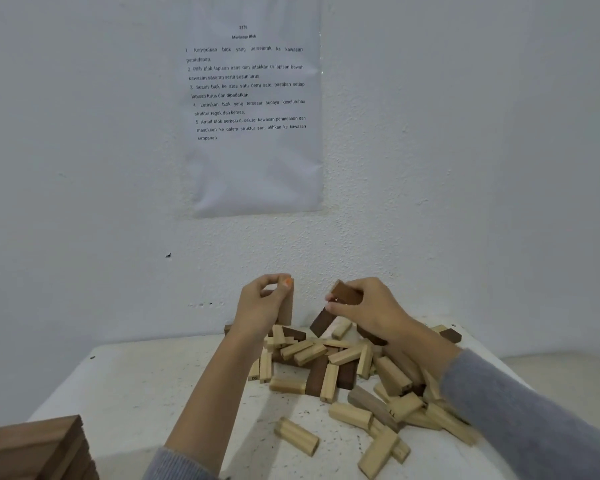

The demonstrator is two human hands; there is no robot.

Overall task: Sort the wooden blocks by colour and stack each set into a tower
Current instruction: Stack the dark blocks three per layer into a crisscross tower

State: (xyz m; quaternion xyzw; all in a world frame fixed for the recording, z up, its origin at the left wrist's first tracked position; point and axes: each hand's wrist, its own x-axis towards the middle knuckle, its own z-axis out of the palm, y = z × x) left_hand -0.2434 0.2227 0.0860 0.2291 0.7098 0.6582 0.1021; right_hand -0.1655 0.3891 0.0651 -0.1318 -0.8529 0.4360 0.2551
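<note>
A loose heap of light and dark wooden blocks [329, 362] lies on the white table [146, 393]. My left hand [260, 306] is raised over the heap's back left and grips a light block [285, 311] held upright, thumb near its top. My right hand [368, 306] is lifted over the heap's back and pinches a dark brown block [345, 292] at its top, with a second dark block [323, 322] hanging slanted below the fingers. A stack of dark blocks [39, 448] stands at the lower left corner.
The white wall rises directly behind the table, with a printed instruction sheet [253, 109] taped to it. Several light blocks [297, 436] lie scattered toward the front of the table. The table's left part shows bare speckled surface between the dark stack and the heap.
</note>
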